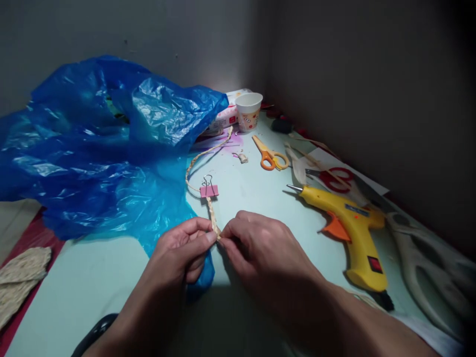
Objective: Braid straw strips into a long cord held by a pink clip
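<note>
A thin beige braid (211, 213) runs down from a pink binder clip (208, 191) to my fingers. Beyond the clip its finished-looking cord curves up and back to a loose end near the cup. My left hand (188, 245) is closed, pinching the braid's near end between thumb and forefinger. Close against it on the right, my right hand (256, 243) is also closed, its fingertips on the same end. Strands below the fingertips are hidden by the hands.
A crumpled blue plastic bag (111, 148) spreads over the left. Behind stands a paper cup (249, 111). On the right lie orange scissors (269, 154), red-handled scissors (336, 179), a yellow glue gun (357, 233) and large grey scissors (424, 263). A woven piece (22, 277) lies far left.
</note>
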`<state>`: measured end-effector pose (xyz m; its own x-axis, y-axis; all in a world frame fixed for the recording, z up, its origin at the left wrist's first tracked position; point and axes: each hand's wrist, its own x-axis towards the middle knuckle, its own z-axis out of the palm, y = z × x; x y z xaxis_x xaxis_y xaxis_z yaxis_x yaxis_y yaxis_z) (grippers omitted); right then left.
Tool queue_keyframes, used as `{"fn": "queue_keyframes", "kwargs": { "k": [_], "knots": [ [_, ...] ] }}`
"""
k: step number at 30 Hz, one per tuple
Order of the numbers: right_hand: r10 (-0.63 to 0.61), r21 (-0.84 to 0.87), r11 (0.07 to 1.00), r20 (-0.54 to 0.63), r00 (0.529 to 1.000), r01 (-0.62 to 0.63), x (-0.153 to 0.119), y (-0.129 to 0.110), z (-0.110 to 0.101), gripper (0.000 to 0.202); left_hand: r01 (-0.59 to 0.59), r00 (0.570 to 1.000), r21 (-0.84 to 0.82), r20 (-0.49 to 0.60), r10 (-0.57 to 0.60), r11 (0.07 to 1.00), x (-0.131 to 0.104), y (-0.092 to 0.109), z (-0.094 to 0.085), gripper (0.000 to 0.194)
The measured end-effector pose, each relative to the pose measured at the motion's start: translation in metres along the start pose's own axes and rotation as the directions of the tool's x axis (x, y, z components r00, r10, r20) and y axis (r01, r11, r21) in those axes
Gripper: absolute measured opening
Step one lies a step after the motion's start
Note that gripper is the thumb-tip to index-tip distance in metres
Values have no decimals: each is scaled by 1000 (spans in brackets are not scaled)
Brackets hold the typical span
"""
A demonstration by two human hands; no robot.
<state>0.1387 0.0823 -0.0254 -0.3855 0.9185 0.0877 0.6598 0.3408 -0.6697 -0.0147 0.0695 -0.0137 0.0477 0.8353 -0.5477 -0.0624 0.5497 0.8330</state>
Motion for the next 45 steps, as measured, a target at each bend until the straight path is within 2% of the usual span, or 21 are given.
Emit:
{"fn": "queue_keyframes", "kwargs": {
  "k": [9,14,19,25,27,31,35,37,42,45],
  "knots": [
    [-15,-125,992,-138,990,-3,-8,-7,8,12,45,994,-67,-92,-51,997,-6,-1,8,15],
    [-77,-137,989,-136,988,58,-7,-2,8,11,28,999,49,-26,-26,998,-7,-1,5,19],
    [-12,-48,999,-61,998,9,-1,-2,1,10,15,999,117,-32,-12,993,-7,0,3,21],
    [111,32,993,116,987,-115,9,-5,-12,14,43,998,116,-48,-37,992,-10,0,4,24],
    [113,48,992,121,986,-119,10,-5,-14,15,51,998,115,-40,-46,992,-9,1,3,25],
    [45,38,998,61,997,-47,8,-2,-10,14,62,998,92,-24,-60,994,-8,3,3,23],
    [-99,-55,994,-80,992,95,0,0,-2,9,41,997,32,-69,-38,999,-8,2,6,21],
    [-128,-92,989,-132,983,117,-4,-1,1,9,32,996,13,-87,-31,999,-8,1,7,20],
    [-102,-47,994,-164,981,95,-9,-4,5,16,105,987,0,-120,-104,994,-7,1,3,22],
    [-53,-6,999,-140,989,53,-9,-4,6,17,160,982,-43,-91,-163,986,-5,0,0,21]
  ]
}}
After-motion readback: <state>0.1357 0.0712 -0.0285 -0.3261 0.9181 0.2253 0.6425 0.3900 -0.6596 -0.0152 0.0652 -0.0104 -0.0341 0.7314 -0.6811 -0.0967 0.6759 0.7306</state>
